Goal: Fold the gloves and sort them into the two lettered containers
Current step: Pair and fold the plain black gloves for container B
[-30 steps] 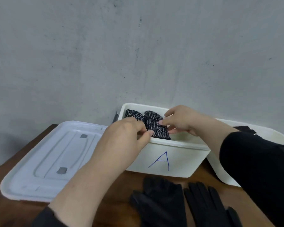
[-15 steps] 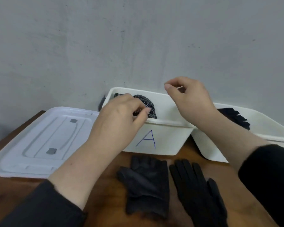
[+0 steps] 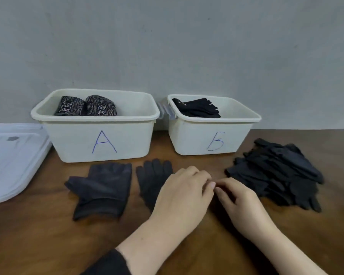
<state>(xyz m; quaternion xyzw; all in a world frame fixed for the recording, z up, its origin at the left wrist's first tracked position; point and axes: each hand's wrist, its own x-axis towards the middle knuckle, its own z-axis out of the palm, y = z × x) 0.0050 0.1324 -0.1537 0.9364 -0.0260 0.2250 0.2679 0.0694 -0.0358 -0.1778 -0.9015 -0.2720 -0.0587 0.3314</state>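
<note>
- Dark wood forms the table (image 3: 38, 245), and only the head view is on hand, looking down across it to the grey wall along its far edge.
- Container A (image 3: 99, 139) and container Б (image 3: 211, 135) stand side by side against that far edge, letters facing the person, probably so each can be read and reached from the near side.
- Container A holds two folded patterned gloves (image 3: 86, 108) in its far-left corner; container Б holds a folded black glove (image 3: 197, 108) toward its left wall.
- White lids (image 3: 10, 159) lie stacked at the table's left edge, out of the working area.
- Two loose dark gloves lie flat just in front of container A: the left glove (image 3: 101, 191) apart from both hands, the right glove (image 3: 153, 179) partly under the left hand (image 3: 184, 197).
- An unsorted glove pile (image 3: 276, 175) sits toward the right edge, in front of container Б, likely kept there as the supply.
- Left hand lies palm down with fingers loosely bent, covering the right glove's wrist side; whether it pinches cloth I cannot tell.
- Right hand (image 3: 240, 203) rests on bare wood between that glove and the pile, fingers curled loosely, fingertips meeting the left hand's; it seems to hold nothing.
- My guess is the glove under the left hand is the next to be folded.
</note>
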